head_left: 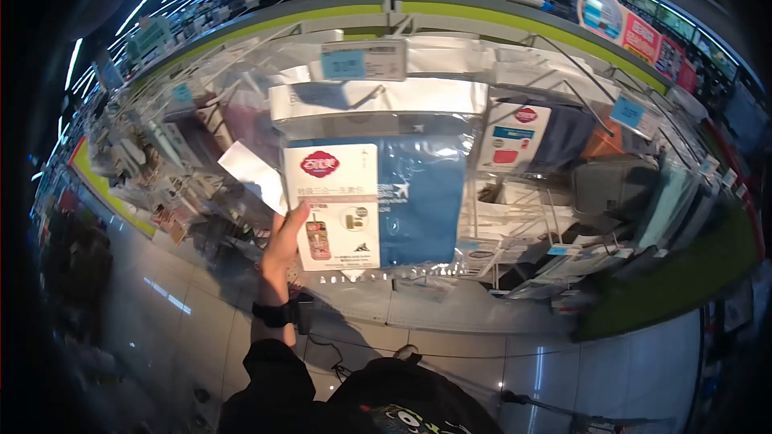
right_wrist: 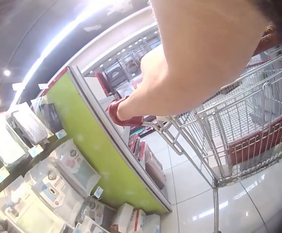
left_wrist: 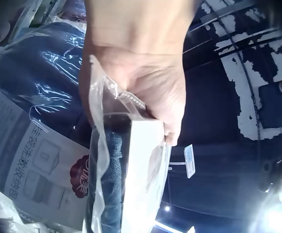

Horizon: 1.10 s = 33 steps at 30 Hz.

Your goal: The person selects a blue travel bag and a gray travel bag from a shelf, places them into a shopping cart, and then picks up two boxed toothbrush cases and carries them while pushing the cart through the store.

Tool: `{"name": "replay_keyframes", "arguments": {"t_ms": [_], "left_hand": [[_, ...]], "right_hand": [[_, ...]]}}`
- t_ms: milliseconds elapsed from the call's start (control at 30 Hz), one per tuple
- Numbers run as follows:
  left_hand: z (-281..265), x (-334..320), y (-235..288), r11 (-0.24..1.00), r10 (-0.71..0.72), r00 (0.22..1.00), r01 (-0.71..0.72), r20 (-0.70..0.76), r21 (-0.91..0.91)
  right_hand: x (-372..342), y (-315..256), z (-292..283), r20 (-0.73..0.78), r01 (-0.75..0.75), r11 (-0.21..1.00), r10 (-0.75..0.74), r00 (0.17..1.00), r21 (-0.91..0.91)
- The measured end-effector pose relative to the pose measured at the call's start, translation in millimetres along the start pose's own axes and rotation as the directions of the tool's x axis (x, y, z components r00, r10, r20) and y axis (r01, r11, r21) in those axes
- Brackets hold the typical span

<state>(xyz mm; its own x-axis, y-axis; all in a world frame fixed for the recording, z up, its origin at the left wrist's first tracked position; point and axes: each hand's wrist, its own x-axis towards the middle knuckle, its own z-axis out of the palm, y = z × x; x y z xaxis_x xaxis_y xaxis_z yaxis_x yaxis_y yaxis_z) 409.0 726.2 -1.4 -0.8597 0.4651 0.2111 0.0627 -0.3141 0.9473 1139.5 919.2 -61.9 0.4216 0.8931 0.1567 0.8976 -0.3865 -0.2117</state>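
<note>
One pack (head_left: 418, 201) is grasped by its left side in the left hand (head_left: 281, 245), before the middle of the rack (head_left: 450, 315), between the lime top edge and the grey lower edge. By the right hand (right_wrist: 143, 92), the red handle (right_wrist: 113, 110) of the cart (right_wrist: 260, 137) appears to be gripped. Whether the pack's white header (head_left: 434, 98) hangs free cannot be told; it is seen just under the price tag (head_left: 364, 62), so it could be snagged or torn if a pull were made straight out. Since only one side is held, the pack could be twisted, and the slick wrapper could be lost from the fingers. The darker pack (head_left: 503, 141) just beside its right edge could be dragged along by a sideways sweep. The cart could be rolled into the green panel (right_wrist: 82, 131) if the handle were leaned on. Little sideways room is left along the rack; more is offered in front of its lower edge and beyond its left end, where tiled floor (head_left: 201, 305) is exposed.
</note>
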Motion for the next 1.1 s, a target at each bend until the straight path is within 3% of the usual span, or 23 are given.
{"name": "replay_keyframes", "arguments": {"t_ms": [33,100,167,233,267,300,367,400,433,533,633,767,833,967,1033,1067,1100], "left_hand": [[5,9,-6,0.999,0.021,0.999,-0.023,-0.042,-0.040],[20,21,1,0.991,-0.090,0.996,0.090,0.001,-0.102],[42,36,1,0.993,-0.091,0.993,0.085,-0.081,-0.078],[43,53,2,0.959,-0.192,0.981,0.196,0.039,-0.205],[57,62,-1,0.985,-0.060,0.997,0.051,-0.049,-0.164],[67,66,1,0.984,-0.066,0.997,0.059,-0.036,-0.166],[82,68,11,0.994,0.030,0.986,-0.013,-0.165,0.106],[84,71,9,0.982,0.130,0.969,-0.097,-0.209,0.164],[86,70,8,0.982,0.127,0.971,-0.093,-0.202,0.167],[88,70,7,0.880,0.281,0.920,-0.134,-0.273,0.455],[88,60,22,0.857,0.191,0.962,-0.066,-0.197,0.510],[37,53,-12,0.931,0.239,0.946,-0.159,-0.218,0.330],[9,37,-19,0.901,0.123,0.896,0.080,-0.426,0.427],[-44,-3,-21,0.800,0.223,0.918,0.021,-0.330,0.599],[-30,-33,17,0.838,0.082,0.917,0.148,-0.390,0.525],[-23,-46,30,0.836,0.086,0.915,0.149,-0.394,0.529],[-17,-58,41,0.811,0.064,0.950,0.128,-0.305,0.571]], "right_hand": [[0,2,0,-0.011,-0.026,1.000,0.026,1.000,-0.008],[6,10,11,-0.009,-0.094,0.995,0.094,0.996,-0.026],[12,16,18,-0.024,-0.130,0.990,0.128,0.991,-0.056],[18,30,30,-0.052,-0.140,0.988,0.137,0.989,-0.059],[19,31,33,-0.092,-0.114,0.991,0.108,0.990,-0.066],[18,32,35,-0.127,-0.086,0.993,0.077,0.989,-0.075],[16,35,39,-0.188,-0.083,0.993,0.066,0.980,-0.087],[16,39,42,-0.214,-0.064,0.993,0.041,0.976,-0.100],[16,42,46,-0.237,-0.043,0.992,0.015,0.971,-0.114],[19,52,61,-0.269,-0.055,0.987,0.013,0.963,-0.148],[10,44,53,-0.277,-0.052,0.985,0.005,0.961,-0.162],[7,48,59,-0.340,0.000,0.987,-0.055,0.939,-0.159],[3,42,57,-0.356,0.034,0.990,-0.081,0.931,-0.137],[-12,28,45,-0.428,0.097,0.985,-0.151,0.891,-0.145],[-15,30,46,-0.404,0.075,0.983,-0.137,0.905,-0.166],[-16,30,47,-0.382,0.054,0.981,-0.123,0.916,-0.187],[-23,19,39,-0.375,0.064,0.981,-0.131,0.918,-0.185]]}}
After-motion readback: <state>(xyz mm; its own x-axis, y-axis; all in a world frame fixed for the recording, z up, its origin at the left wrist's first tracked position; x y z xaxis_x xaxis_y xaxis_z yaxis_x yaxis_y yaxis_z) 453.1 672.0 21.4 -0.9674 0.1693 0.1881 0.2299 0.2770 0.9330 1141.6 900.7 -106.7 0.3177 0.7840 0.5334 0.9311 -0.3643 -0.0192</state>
